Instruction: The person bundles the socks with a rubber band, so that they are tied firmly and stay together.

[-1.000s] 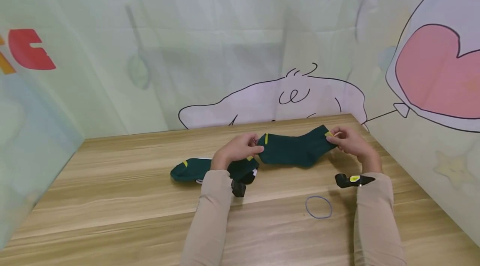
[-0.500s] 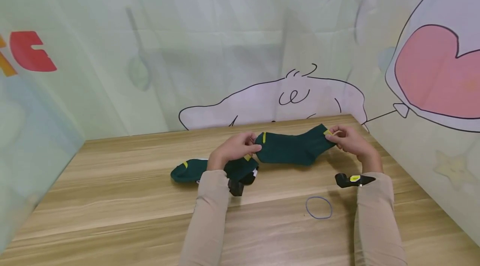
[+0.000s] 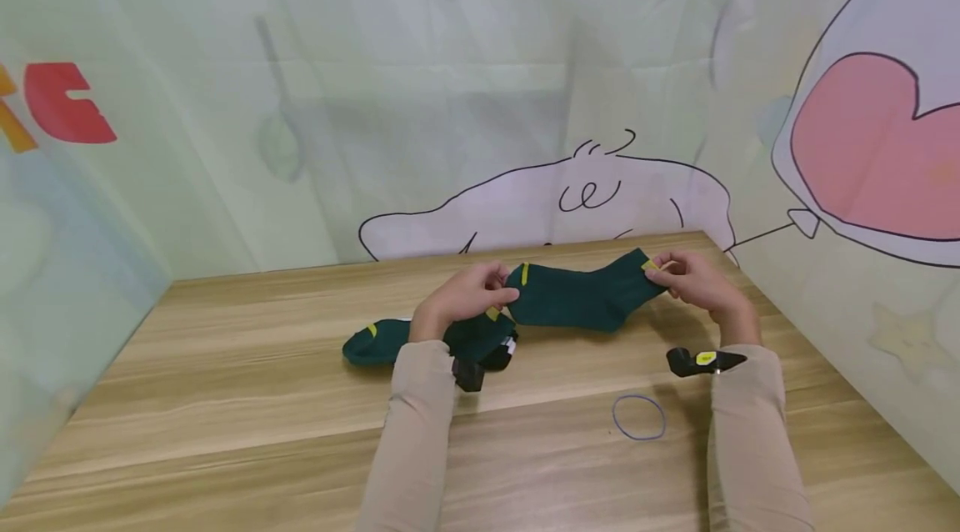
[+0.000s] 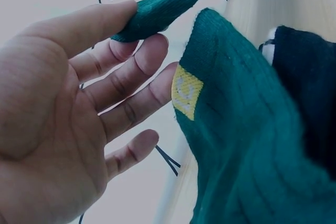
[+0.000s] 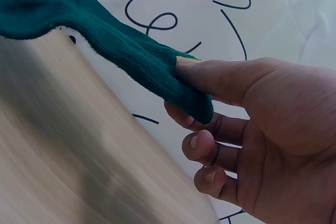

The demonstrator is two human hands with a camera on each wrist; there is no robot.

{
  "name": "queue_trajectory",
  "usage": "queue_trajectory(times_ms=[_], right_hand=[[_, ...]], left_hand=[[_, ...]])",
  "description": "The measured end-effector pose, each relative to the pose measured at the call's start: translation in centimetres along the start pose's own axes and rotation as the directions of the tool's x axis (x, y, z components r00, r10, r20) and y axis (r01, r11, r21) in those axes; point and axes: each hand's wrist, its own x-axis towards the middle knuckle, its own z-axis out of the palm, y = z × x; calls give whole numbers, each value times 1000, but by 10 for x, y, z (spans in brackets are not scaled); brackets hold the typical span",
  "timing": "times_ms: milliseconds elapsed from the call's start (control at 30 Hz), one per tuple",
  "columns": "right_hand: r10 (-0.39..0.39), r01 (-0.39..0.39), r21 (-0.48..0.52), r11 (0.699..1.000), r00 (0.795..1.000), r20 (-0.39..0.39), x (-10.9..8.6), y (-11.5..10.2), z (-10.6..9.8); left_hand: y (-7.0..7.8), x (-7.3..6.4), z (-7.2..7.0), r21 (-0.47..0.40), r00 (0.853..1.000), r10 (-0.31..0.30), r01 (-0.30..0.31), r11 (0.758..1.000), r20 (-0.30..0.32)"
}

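Observation:
A dark green sock [image 3: 573,298] with yellow marks is stretched between both hands above the table. My left hand [image 3: 471,296] pinches its toe end between thumb and fingers. At the cuff, beside a yellow tab, my right hand [image 3: 693,280] pinches the other end, as the right wrist view shows. A second green sock [image 3: 378,342] lies on the table, partly hidden behind the left forearm. Its cuff with a yellow patch [image 4: 187,93] is close to the left fingertips in the left wrist view. Against it lies a black item with a white part [image 4: 302,77].
A blue ring outline [image 3: 639,417] shows on the wooden table [image 3: 247,399] between the forearms. Printed cloth walls [image 3: 420,123] stand along the table's back and right edges. A black camera mount sits on each wrist.
Both hands have drifted slightly to the left with the sock, which stays stretched between them. The sock on the table has not moved.

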Motion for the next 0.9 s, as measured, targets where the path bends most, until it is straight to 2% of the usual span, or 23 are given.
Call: queue_trajectory(times_ms=[567, 900], right_hand=[[-7, 7, -28, 1000, 1000, 5, 4, -10, 3], [-28, 29, -43, 999, 999, 18, 4, -14, 6]], left_hand=[[-2, -9, -10, -1, 1000, 1, -1, 1000, -23], [-8, -11, -12, -24, 999, -10, 11, 1000, 37]])
